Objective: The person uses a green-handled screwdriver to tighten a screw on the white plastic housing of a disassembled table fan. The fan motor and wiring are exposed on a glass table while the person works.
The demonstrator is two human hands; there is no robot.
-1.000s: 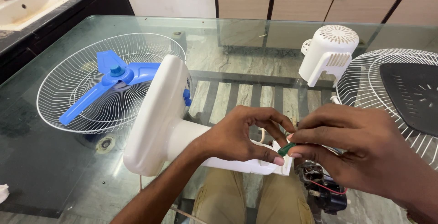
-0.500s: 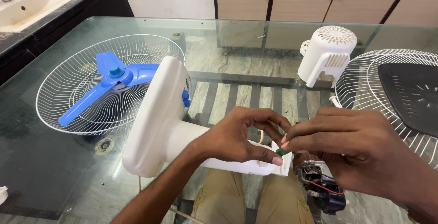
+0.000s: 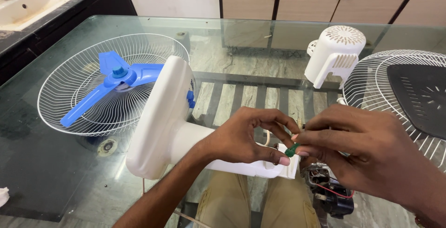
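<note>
Glass table across the whole frame; white wire fan guard at left centre, lying flat, with the blue three-blade fan propeller inside it; second white wire guard with a dark centre plate at the right edge; white fan base and stem lying on its side in the middle, round foot toward the left, stem end toward lower centre; white vented motor cover upright at upper right, just beside the second guard; exposed motor with red wire at lower right, under the right hand; left hand on the stem end, fingers curled narrow around it; right hand pinching a small green part between fingertips, touching the stem end at lower centre.
</note>
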